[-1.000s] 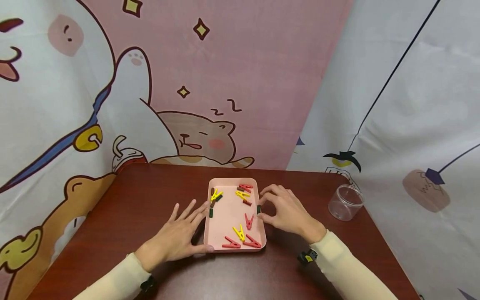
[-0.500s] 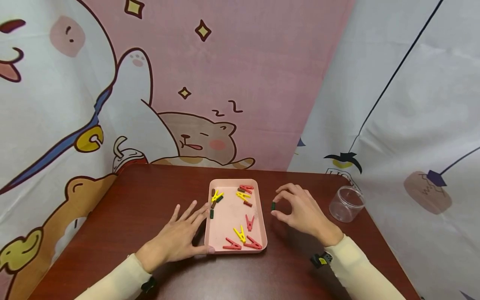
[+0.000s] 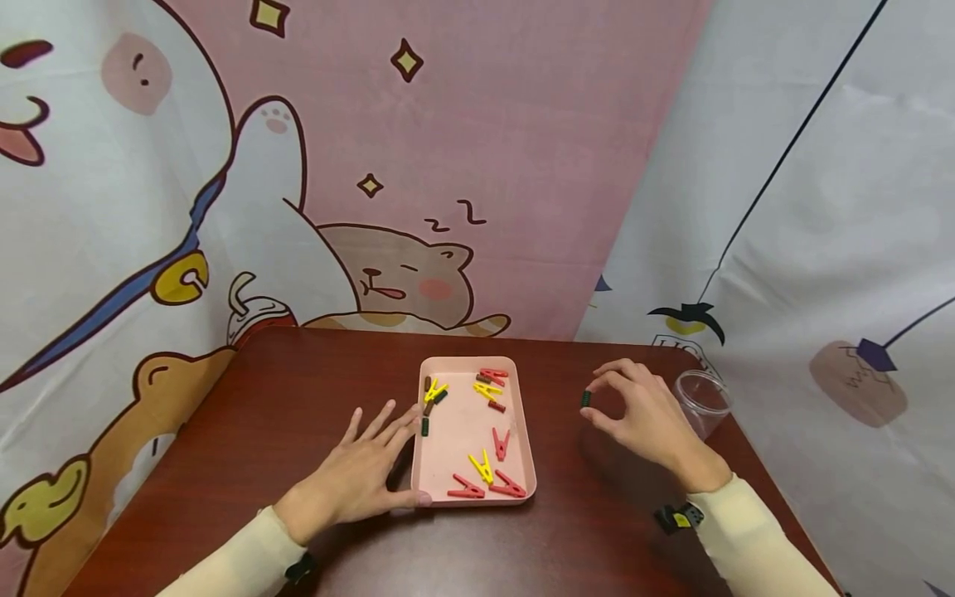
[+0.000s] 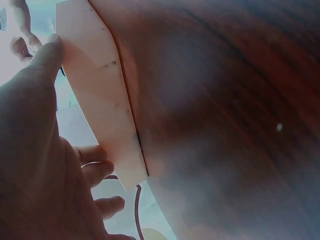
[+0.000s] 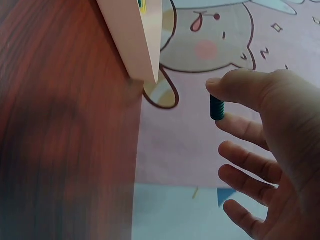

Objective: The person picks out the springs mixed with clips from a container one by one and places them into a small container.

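Observation:
My right hand pinches a small dark green ribbed cylinder between thumb and index finger, raised over the table to the right of the tray. In the right wrist view the cylinder stands on end between the two fingertips, the other fingers loosely spread. Fingers spread, my left hand touches the left side of the pink tray. Inside the tray lie red clothespins, yellow clothespins, and several small ribbed cylinders in brown and green, such as a green one.
A clear plastic cup stands at the right side of the brown table, partly behind my right hand. A printed cartoon cloth hangs behind the table.
My right hand has carried the green cylinder from the tray's right edge rightward toward the clear cup. The left hand stays at the tray's side.

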`<action>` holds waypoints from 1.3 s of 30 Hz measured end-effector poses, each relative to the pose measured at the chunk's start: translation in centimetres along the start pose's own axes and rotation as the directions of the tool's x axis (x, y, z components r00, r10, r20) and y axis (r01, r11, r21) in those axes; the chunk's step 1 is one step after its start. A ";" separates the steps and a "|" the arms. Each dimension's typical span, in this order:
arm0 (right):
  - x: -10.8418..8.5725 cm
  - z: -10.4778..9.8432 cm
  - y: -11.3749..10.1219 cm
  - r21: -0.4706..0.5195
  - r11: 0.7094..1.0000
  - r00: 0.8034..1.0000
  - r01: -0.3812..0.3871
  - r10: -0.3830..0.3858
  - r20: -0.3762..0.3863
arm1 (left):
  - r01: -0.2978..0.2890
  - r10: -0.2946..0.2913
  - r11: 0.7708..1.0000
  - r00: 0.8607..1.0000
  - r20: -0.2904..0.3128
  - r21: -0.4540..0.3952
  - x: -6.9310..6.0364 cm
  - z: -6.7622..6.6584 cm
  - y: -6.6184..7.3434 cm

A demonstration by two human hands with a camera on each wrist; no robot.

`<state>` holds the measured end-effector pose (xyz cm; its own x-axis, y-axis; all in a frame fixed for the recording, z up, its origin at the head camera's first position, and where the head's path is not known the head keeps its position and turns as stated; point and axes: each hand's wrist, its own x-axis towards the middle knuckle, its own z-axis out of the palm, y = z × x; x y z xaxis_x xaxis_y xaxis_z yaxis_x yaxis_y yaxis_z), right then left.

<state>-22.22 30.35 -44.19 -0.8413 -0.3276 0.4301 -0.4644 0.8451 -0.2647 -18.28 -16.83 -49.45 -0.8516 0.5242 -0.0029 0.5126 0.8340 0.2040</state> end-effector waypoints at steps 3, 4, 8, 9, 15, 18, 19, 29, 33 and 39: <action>-0.3 -0.7 0.8 0.002 1.000 1.000 0.002 -0.002 -0.030 | 0.001 -0.001 1.000 1.000 -0.001 0.001 0.0 0.0 0.0; -0.4 -0.9 1.0 0.004 1.000 0.999 -0.003 0.003 -0.035 | 0.002 -0.002 1.000 1.000 -0.003 0.002 0.0 0.0 0.0; -0.7 -1.6 2.1 -0.002 1.000 0.998 -0.030 0.030 -0.058 | 0.002 -0.001 1.000 1.000 -0.007 0.007 0.0 0.1 -0.1; -0.8 -1.7 2.3 -0.004 0.999 0.997 -0.037 0.036 -0.063 | 0.004 -0.003 1.000 1.000 -0.007 0.009 0.0 0.2 -0.1; -1.3 -2.3 4.1 -0.029 0.998 0.993 -0.061 0.058 -0.107 | 0.004 -0.004 1.000 1.000 -0.003 0.006 0.0 0.4 -0.2; -1.7 -2.5 5.0 -0.039 0.996 0.990 -0.075 0.070 -0.122 | 0.006 -0.006 1.000 1.000 0.007 -0.004 0.0 0.5 -0.2; -1.9 -2.6 5.3 -0.041 0.996 0.989 -0.080 0.075 -0.126 | 0.009 -0.009 1.000 1.000 0.013 -0.006 0.0 0.5 -0.2; -2.5 -4.4 8.0 -0.026 0.983 0.973 -0.181 0.175 -0.149 | 0.017 -0.017 1.000 1.000 0.024 0.002 0.1 0.5 0.0; -2.8 -5.0 9.0 -0.027 0.971 0.963 -0.237 0.231 -0.135 | 0.021 -0.021 1.000 0.999 0.028 0.006 0.2 0.5 -0.1; -3.1 -5.4 10.5 -0.043 0.955 0.952 -0.295 0.289 -0.099 | 0.023 -0.023 1.000 0.999 0.028 0.020 0.3 0.3 -0.2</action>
<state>-22.94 42.50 -43.67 -0.9081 -0.0256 0.4179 -0.1836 0.9214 -0.3424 -18.60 -16.78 -49.75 -0.8599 0.5092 -0.0353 0.4952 0.8491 0.1842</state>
